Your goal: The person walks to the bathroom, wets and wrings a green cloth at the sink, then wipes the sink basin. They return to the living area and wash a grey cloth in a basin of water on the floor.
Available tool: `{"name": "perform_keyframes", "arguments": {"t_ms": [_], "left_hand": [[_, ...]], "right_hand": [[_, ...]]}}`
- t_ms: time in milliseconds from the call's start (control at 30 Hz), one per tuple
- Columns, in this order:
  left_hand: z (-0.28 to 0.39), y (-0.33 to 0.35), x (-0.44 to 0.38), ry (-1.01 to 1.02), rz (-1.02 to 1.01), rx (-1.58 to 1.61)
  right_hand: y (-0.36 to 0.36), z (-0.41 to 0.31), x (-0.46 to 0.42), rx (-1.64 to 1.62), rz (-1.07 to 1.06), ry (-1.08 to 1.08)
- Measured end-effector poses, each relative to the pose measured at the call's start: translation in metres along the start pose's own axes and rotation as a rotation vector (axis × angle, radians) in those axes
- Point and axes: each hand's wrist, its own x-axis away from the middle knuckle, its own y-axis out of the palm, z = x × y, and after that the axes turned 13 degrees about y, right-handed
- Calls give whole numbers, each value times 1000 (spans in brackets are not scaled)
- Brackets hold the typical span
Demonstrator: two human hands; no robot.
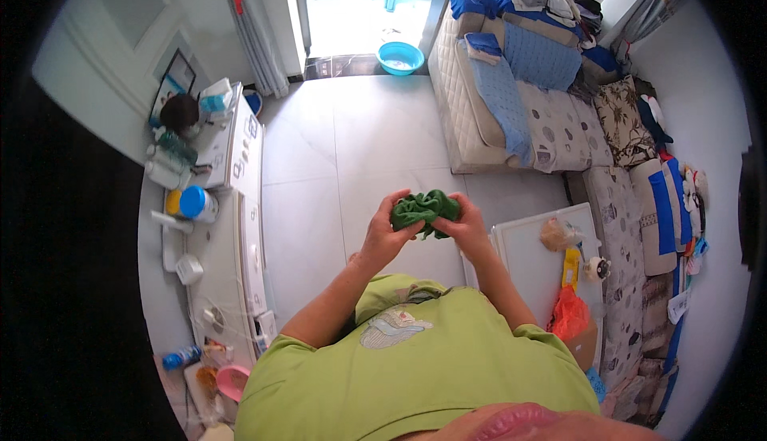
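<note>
A crumpled dark green cloth (pixel 424 208) is bunched up in front of my torso, above the tiled floor. My left hand (pixel 388 225) grips its left side, with the thumb pressed across the front. On the opposite side my right hand (pixel 466 225) holds the cloth too, its thumb laid over the lower right folds. Both sets of fingertips are partly hidden behind the fabric. Just right of my right forearm lies the corner of a white table (pixel 521 255).
A long white cabinet (pixel 225 249) runs along the left, carrying bottles and a blue-lidded tub (pixel 199 203). On the right stands a sofa (pixel 479 123) with blue covers. A blue basin (pixel 400 59) sits at the doorway. The table bears bags, including a red plastic bag (pixel 568 312).
</note>
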Motion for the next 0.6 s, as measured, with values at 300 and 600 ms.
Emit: {"name": "perform_keyframes", "arguments": {"t_ms": [300, 600], "left_hand": [[-40, -80, -193, -111, 208, 102], [-92, -133, -380, -24, 452, 42]], "right_hand": [[-51, -59, -175, -126, 123, 47], [-84, -124, -431, -53, -19, 64]]}}
